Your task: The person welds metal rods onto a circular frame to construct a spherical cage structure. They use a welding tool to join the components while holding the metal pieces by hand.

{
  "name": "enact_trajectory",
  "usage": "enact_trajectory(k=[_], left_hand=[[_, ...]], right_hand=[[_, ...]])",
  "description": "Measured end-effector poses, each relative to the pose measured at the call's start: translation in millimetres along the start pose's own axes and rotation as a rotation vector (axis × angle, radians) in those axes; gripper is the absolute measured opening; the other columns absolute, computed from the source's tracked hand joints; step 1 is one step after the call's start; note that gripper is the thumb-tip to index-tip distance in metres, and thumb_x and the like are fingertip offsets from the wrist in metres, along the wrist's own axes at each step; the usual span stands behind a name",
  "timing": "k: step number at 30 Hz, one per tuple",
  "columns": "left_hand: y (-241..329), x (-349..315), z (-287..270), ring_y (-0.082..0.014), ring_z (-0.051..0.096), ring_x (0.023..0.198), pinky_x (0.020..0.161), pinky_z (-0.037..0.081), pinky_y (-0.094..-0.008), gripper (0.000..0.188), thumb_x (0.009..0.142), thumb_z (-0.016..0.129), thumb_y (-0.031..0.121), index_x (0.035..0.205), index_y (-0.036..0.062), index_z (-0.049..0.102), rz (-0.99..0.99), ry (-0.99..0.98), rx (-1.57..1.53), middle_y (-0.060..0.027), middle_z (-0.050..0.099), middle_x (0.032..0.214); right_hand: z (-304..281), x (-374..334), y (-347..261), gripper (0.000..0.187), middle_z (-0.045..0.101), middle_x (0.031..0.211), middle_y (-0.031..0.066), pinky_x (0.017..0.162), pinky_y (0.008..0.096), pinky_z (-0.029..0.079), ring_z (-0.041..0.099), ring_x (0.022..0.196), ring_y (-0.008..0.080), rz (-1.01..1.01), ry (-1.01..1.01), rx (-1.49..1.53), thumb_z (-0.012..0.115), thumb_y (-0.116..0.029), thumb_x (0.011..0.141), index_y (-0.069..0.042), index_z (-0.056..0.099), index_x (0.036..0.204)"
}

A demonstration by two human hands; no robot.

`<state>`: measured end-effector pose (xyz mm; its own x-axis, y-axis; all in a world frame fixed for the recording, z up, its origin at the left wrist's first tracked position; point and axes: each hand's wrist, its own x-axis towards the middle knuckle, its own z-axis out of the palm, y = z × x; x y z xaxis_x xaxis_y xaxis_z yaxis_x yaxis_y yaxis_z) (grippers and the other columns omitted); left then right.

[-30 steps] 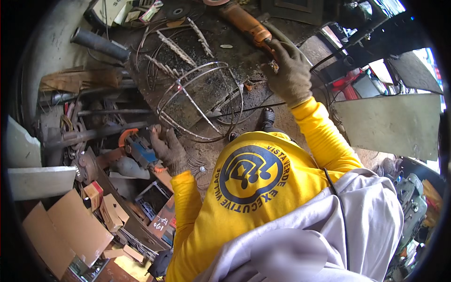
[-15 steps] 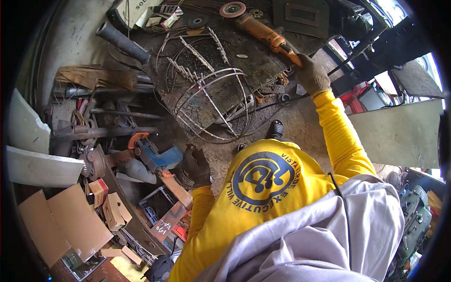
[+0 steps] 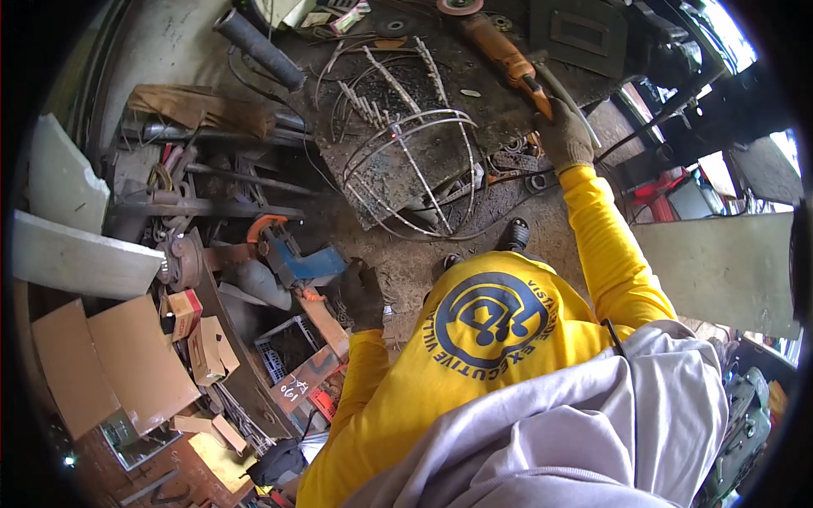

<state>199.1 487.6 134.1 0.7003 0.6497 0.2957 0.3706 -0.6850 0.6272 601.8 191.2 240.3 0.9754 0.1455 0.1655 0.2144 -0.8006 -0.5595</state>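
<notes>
My right hand [image 3: 565, 142], in a brown knit glove, is closed around the tail end of an orange angle grinder [image 3: 501, 56]. The grinder lies along the far right part of a dark metal worktable [image 3: 339, 161], its disc end pointing away from me. A pale curved hose or rod [image 3: 569, 100] runs beside that hand. On the table's near part sits a round cage of bent steel rods [image 3: 406, 161]. My left hand [image 3: 362, 296], in a dark glove, hangs low by a blue metal tool [image 3: 309, 261], fingers loosely bent and apart, with nothing visible in them.
Cardboard boxes [image 3: 127, 364] and cut metal sheets [image 3: 85, 254] crowd the left. A dark pipe [image 3: 258, 49] leans at the table's far left. A welding mask [image 3: 578, 32] lies at the far right, and a grey panel [image 3: 720, 267] stands right of my arm.
The view has shifted, so the table and cage appear farther right and higher. My right hand stays on the angle grinder, and the pale hose or rod now shows beside it.
</notes>
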Motion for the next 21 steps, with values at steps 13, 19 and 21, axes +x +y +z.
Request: enact_trajectory(k=[13, 19, 21], left_hand=[[-39, -4, 12, -0.0369, 0.068, 0.106, 0.094, 0.053, -0.0413, 0.029, 0.091, 0.066, 0.015, 0.115, -0.0013, 0.068, -0.105, -0.116, 0.122, -0.0236, 0.07, 0.115], [-57, -28, 12, -0.0398, 0.061, 0.113, 0.098, 0.049, -0.0463, 0.042, 0.094, 0.06, 0.029, 0.123, -0.0005, 0.064, -0.088, -0.454, 0.413, -0.0231, 0.066, 0.12], [-116, -72, 12, -0.0388, 0.061, 0.113, 0.097, 0.049, -0.0483, 0.041, 0.095, 0.056, 0.032, 0.119, 0.0003, 0.065, 0.063, -0.626, 0.494, -0.0218, 0.067, 0.115]], right_hand=[[-18, 5, -13, 0.044, 0.071, 0.106, 0.0219, 0.087, 0.0476, 0.052, 0.067, 0.103, 0.0392, 0.054, -0.145, -0.116, 0.069, -0.038, 0.086, -0.009, 0.066, 0.119], [-27, 6, -14, 0.05, 0.071, 0.104, 0.0214, 0.085, 0.0487, 0.052, 0.068, 0.1, 0.0398, -0.026, -0.159, -0.23, 0.07, -0.043, 0.086, -0.007, 0.065, 0.12], [-28, 8, -25, 0.052, 0.071, 0.105, 0.0211, 0.086, 0.0477, 0.053, 0.068, 0.101, 0.0385, -0.042, -0.217, -0.225, 0.07, -0.044, 0.086, -0.006, 0.065, 0.12]])
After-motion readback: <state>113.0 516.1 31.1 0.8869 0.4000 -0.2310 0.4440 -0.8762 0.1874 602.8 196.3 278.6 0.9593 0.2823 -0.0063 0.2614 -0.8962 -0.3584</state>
